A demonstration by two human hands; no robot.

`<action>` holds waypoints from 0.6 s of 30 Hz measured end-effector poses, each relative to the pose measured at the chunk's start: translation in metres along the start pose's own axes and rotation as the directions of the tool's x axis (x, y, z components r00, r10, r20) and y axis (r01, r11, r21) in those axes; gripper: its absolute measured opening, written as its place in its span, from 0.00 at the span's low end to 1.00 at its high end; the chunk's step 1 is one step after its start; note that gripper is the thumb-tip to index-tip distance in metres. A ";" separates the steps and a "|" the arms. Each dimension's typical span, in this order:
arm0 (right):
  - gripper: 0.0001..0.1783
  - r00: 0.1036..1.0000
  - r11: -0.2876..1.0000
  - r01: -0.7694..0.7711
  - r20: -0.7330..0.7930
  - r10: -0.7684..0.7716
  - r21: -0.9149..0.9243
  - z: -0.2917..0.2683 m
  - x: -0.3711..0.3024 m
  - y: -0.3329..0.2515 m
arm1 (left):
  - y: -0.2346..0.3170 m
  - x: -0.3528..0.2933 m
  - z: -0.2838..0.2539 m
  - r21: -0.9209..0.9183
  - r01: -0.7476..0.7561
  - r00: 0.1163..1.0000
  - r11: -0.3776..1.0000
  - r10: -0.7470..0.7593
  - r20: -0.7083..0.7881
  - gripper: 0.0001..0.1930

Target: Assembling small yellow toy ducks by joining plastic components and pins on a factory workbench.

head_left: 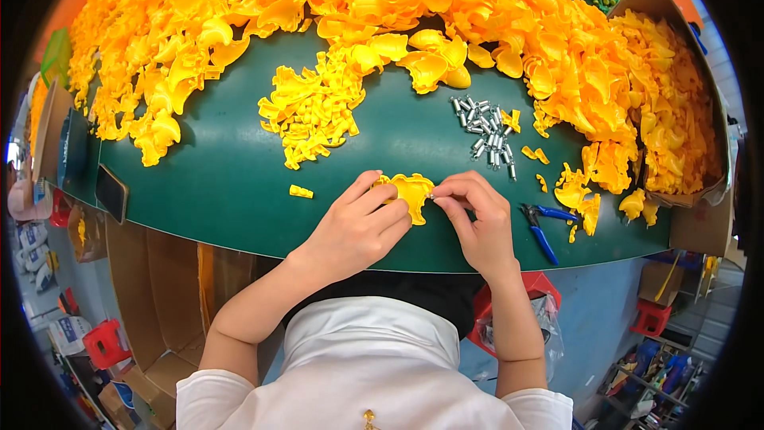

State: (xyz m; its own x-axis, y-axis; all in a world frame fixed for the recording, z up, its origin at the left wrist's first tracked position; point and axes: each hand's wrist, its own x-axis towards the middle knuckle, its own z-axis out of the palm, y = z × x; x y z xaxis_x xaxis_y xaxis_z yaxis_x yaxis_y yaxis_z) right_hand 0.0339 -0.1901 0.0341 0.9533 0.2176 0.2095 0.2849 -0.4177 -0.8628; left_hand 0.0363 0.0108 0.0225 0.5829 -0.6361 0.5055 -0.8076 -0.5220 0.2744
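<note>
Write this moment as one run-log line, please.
Left hand: holding yellow plastic piece | Right hand: at its right edge, grip unclear | Nearby: silvery metal parts, blue-handled cutters, small yellow pieces

We have a dark green, smooth-topped table with a curved-looking front edge [223, 191]. Along its far side we see a broad heap of glossy yellow curved plastic shells [286, 12]. Nearer the middle lies a pile of small yellow plastic pieces [314, 107], with one short yellow strip [301, 191] apart from it. To the right we find a cluster of silver metal coil springs [489, 134] and, nearer us, blue-handled cutters [543, 235], open, beside loose yellow scraps [589, 211].
</note>
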 end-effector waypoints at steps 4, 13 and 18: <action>0.04 0.989 0.982 -0.150 0.006 0.150 0.111 0.000 0.000 -0.002 | 0.000 0.000 0.002 0.030 -0.022 1.000 0.999 0.022 -0.022 0.04; 0.10 0.946 0.944 -0.318 0.106 0.308 0.093 -0.004 0.010 -0.005 | 0.000 -0.003 0.000 0.031 -0.017 0.999 0.999 0.016 0.032 0.06; 0.11 0.918 0.837 -0.387 0.242 0.313 0.386 -0.002 0.001 -0.013 | 0.011 -0.022 -0.017 -0.270 0.246 0.869 0.931 -0.335 -0.365 0.27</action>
State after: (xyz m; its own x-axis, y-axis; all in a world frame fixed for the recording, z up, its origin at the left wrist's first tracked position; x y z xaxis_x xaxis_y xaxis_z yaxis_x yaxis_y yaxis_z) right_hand 0.0310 -0.1866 0.0461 0.9403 0.2831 -0.1889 -0.1690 -0.0931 -0.9812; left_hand 0.0129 0.0286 0.0287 0.7442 -0.1708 0.6457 -0.6330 -0.4890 0.6002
